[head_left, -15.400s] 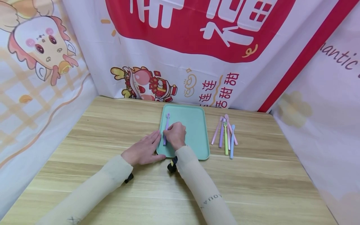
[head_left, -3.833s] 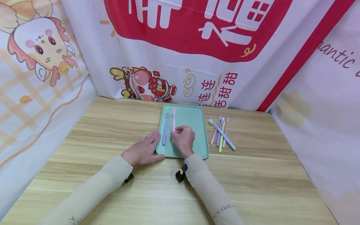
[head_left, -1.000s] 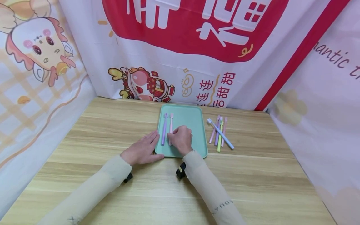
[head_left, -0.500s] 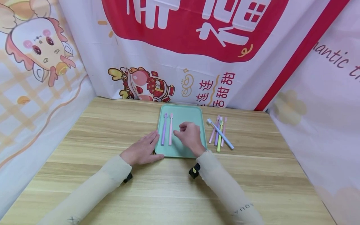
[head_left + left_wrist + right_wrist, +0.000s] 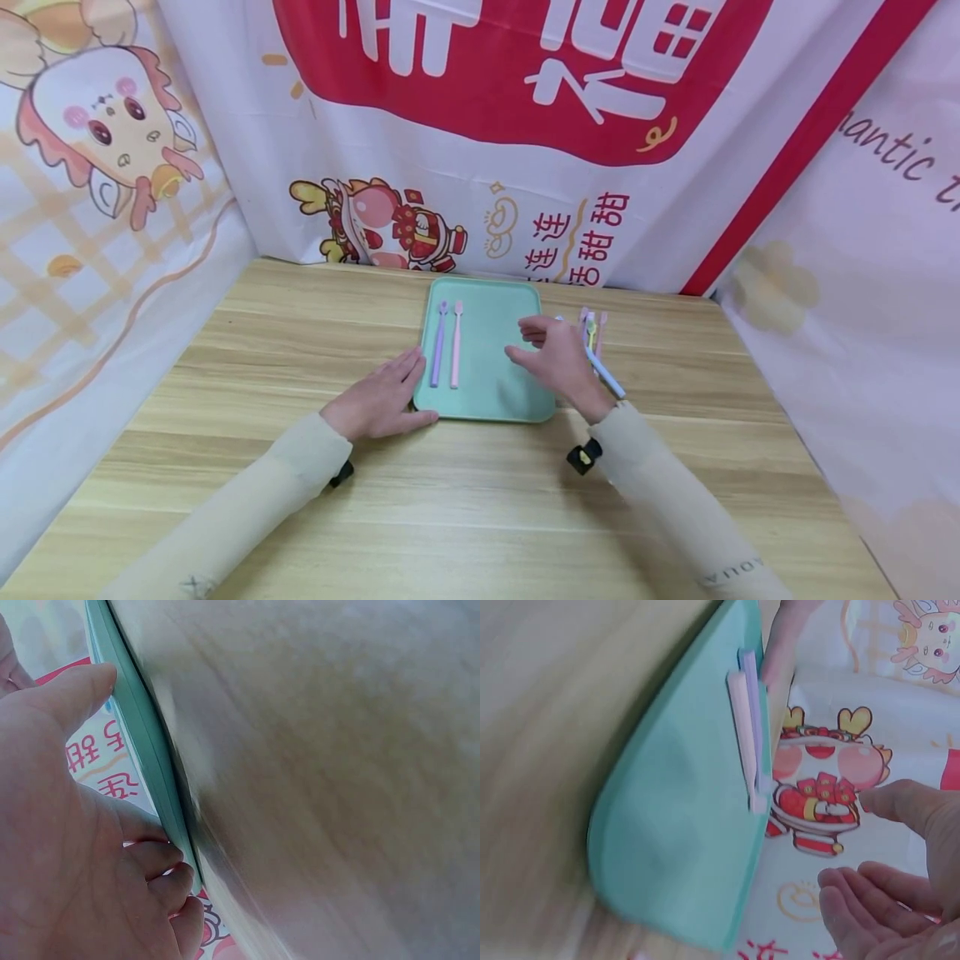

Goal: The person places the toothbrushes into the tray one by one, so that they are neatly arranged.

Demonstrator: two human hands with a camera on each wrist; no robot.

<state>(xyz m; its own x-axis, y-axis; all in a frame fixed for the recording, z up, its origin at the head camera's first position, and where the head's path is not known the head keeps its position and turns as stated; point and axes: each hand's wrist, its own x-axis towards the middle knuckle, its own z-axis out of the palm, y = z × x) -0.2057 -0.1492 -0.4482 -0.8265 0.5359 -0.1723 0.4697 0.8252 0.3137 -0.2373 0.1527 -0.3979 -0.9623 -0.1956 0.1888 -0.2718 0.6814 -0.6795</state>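
Note:
A mint-green tray (image 5: 495,392) lies on the table, holding a purple toothbrush (image 5: 438,346) and a pink toothbrush (image 5: 456,346) side by side near its left edge. My left hand (image 5: 381,398) rests against the tray's left edge and near corner, fingers extended; the left wrist view shows thumb and fingertips at the tray rim (image 5: 150,742). Over the tray's right edge hovers my right hand (image 5: 558,360), thumb and fingers apart with nothing between them. Partly hidden behind it are several toothbrushes, among them a blue one (image 5: 606,374) and a yellow-green one (image 5: 592,327).
The wooden table (image 5: 315,517) reaches back to a printed white-and-red cloth (image 5: 480,167). More printed cloth hangs at the left (image 5: 135,250) and right sides. A black wrist camera (image 5: 585,457) sits at my right cuff.
The pink toothbrush was set down beside the purple one and let go. My right hand has since moved right, from the toothbrush to the tray's right edge. The left hand stays put.

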